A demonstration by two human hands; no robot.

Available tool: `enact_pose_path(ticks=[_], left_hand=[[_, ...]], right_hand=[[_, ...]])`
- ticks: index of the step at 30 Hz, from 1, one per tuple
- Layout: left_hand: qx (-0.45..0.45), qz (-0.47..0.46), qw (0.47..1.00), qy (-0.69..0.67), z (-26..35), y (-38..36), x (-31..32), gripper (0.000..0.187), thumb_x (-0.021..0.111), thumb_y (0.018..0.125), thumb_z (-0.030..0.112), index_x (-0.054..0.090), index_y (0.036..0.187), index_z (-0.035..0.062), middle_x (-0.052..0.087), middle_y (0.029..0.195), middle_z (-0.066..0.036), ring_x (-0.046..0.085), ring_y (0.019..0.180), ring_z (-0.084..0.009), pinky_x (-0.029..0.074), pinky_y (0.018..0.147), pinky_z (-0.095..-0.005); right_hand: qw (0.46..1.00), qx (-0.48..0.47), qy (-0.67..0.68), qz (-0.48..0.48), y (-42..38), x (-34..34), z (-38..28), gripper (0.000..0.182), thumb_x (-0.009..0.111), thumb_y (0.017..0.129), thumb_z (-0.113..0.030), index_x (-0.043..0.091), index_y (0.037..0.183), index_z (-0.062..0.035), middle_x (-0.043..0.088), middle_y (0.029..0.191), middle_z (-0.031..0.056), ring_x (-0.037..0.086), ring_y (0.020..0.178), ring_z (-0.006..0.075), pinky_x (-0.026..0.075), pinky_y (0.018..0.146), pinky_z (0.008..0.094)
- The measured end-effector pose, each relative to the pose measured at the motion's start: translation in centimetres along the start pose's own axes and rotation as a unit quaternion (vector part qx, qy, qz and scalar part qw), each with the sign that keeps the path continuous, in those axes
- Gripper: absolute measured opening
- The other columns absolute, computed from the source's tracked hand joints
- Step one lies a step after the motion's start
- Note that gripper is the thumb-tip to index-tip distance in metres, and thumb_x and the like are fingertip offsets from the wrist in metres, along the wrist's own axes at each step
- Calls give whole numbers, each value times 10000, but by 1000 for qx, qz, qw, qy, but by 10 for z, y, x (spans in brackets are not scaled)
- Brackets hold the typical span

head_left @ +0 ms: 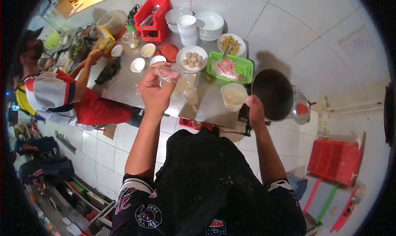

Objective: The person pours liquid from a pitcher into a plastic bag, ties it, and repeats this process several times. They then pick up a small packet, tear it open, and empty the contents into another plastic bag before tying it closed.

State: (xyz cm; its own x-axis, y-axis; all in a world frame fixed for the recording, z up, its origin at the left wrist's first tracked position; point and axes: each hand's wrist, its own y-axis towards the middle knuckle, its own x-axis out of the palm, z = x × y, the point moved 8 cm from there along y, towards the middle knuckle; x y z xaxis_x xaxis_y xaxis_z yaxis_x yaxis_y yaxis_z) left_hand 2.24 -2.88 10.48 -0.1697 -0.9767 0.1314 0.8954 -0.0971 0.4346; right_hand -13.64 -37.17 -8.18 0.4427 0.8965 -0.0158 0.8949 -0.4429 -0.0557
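Observation:
My left hand (154, 87) is raised over the metal table, fingers curled around a piece of clear plastic (167, 74) that looks like a thin bag. In my right hand (256, 110) is the handle side of a pale translucent jug (234, 95) with cloudy liquid inside, held over the table's front right part. Between the hands, a small filled clear plastic bag (190, 96) rests near the table's edge. Behind it stands a white plate of meatballs (192, 59). A green basket (250, 73) holding a plastic packet lies just beyond the jug.
A large dark pot (272, 95) stands to the right, beside a metal lid (302, 109). Stacked white bowls (209, 24), a red bin (153, 13) and a plate of yellowish food (231, 45) line the back. At left, a person (57, 91) works with a yellow packet (108, 44).

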Motion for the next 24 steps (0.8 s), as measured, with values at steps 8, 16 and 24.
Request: enact_pose_path(ticks=[8, 16, 24], left_hand=[[83, 115, 980, 139, 39, 10, -40, 170, 730, 902, 78, 662, 1037, -1, 683, 1052, -74, 640, 847, -131, 512, 784, -270], [24, 187, 968, 162, 48, -28, -74, 165, 672, 898, -41, 649, 1061, -24, 624, 1081, -40, 616, 936, -117, 491, 840, -258], [78, 76, 948, 300, 38, -71, -82, 128, 666, 906, 18, 614, 1010, -35, 582, 1128, -109, 627, 953, -165, 488, 849, -298]], right_hand=[[992, -8, 125, 11, 40, 14, 136, 227, 490, 1026, -215, 549, 932, -17, 526, 904, 15, 495, 912, 127, 423, 875, 283], [940, -235, -233, 78, 43, 32, 0, 151, 589, 946, -156, 601, 1016, -22, 609, 983, 117, 576, 975, 317, 435, 944, 413], [855, -365, -105, -353, -30, 254, -204, 396, 740, 832, -167, 607, 1176, -23, 639, 1149, 180, 585, 1094, 388, 443, 965, 465]])
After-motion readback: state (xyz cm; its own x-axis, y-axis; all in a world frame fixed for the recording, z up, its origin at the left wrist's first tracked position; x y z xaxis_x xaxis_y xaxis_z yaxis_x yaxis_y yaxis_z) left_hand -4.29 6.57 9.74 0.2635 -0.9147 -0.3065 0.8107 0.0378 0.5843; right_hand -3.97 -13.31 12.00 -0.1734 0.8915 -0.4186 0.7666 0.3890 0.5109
